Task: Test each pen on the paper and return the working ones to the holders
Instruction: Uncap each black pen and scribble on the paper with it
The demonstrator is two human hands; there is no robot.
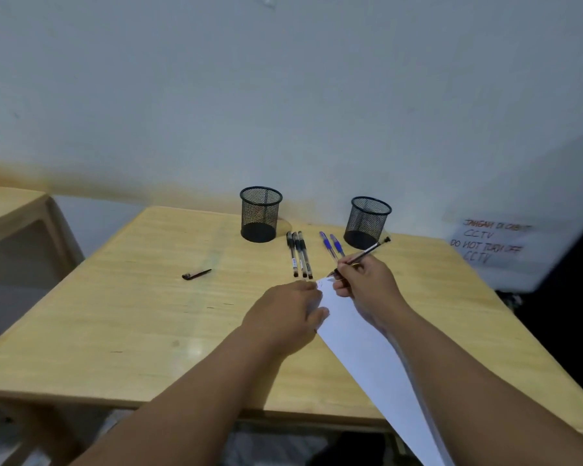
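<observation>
My right hand (364, 284) grips a black pen (367, 253) with its tip on the far corner of a white sheet of paper (367, 358), where small blue marks show. My left hand (290, 314) lies flat on the paper's left edge, fingers together, pinning it down. Two black mesh holders stand at the back, the left holder (260, 214) and the right holder (367, 223); both look empty. Three black pens (298, 253) lie side by side between them, and two blue pens (332, 245) lie just right of those.
A black pen cap (196, 274) lies alone on the wooden table (132, 314) to the left. A second table (11, 203) stands at far left. A handwritten CCTV notice (488, 242) hangs on the wall at right. The paper overhangs the table's near edge.
</observation>
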